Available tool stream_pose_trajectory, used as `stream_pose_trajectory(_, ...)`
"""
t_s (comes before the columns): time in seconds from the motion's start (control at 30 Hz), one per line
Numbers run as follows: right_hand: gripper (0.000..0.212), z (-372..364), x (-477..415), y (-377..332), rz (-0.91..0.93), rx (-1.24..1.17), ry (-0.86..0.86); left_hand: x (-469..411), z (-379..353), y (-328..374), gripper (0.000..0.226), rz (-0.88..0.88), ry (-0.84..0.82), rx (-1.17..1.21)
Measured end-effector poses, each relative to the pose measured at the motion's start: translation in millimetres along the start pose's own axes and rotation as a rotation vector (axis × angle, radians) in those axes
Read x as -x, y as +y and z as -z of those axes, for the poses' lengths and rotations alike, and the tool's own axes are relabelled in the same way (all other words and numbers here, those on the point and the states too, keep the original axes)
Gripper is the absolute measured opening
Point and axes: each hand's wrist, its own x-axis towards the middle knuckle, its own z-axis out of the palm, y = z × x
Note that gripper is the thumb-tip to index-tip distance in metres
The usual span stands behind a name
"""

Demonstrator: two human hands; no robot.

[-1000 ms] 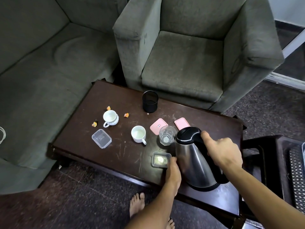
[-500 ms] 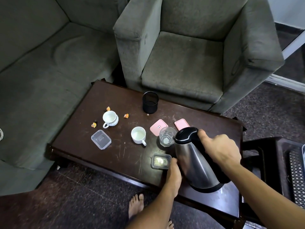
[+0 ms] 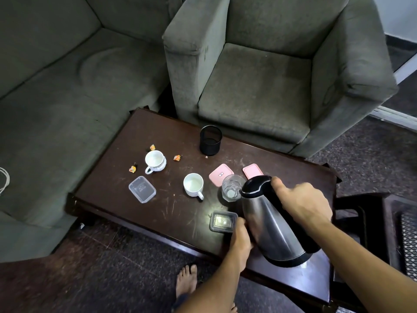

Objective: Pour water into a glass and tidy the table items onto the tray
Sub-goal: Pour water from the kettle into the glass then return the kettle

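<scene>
A steel kettle [image 3: 268, 224] with a black lid is tilted left, its spout over a clear glass [image 3: 232, 188] on the dark wooden table [image 3: 171, 208]. My right hand [image 3: 302, 203] grips the kettle's handle. My left hand [image 3: 241, 237] presses against the kettle's lower side. Two white cups [image 3: 193, 184] [image 3: 154, 161], two pink lids [image 3: 220, 174] [image 3: 252, 171], a clear lidded box [image 3: 142, 189], a small clear container [image 3: 223, 221] and three orange sweets [image 3: 177, 157] lie on the table. No tray is visible.
A black mesh pen holder [image 3: 210, 140] stands at the table's far edge. A grey armchair [image 3: 259, 86] sits behind the table, a grey sofa [image 3: 52, 105] to the left. A dark side stand [image 3: 383, 222] is at the right. My bare foot [image 3: 186, 281] is below the table's near edge.
The kettle has lifted off the table and tipped further left, bringing its spout over the glass. Both hands stay on it.
</scene>
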Motion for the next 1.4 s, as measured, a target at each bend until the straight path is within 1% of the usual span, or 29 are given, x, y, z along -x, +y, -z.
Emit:
stream_pose_trajectory(0.4, 0.067, 1.9, 0.8, -4.3, 0.003, 0.010, -0.024, 3.0, 0.2, 3.5, 0.048, 0.054, 0.001, 0.037)
stream_pose_trajectory(0.83, 0.068, 6.0, 0.1, -1.0, -0.011, 0.063, -0.007, 10.3, -8.3, 3.5, 0.040, 0.044, 0.007, -0.002)
stream_pose_trajectory(1.17, 0.067, 6.3, -1.2, 0.9, -0.010, 0.053, -0.019, 5.8, -5.6, -1.2, 0.044, 0.043, -0.001, 0.002)
stream_pose_trajectory(1.4, 0.071, 5.4, -3.4, 2.2, -0.012, 0.062, -0.003, 3.9, -6.5, -0.4, 0.043, 0.035, 0.005, 0.003)
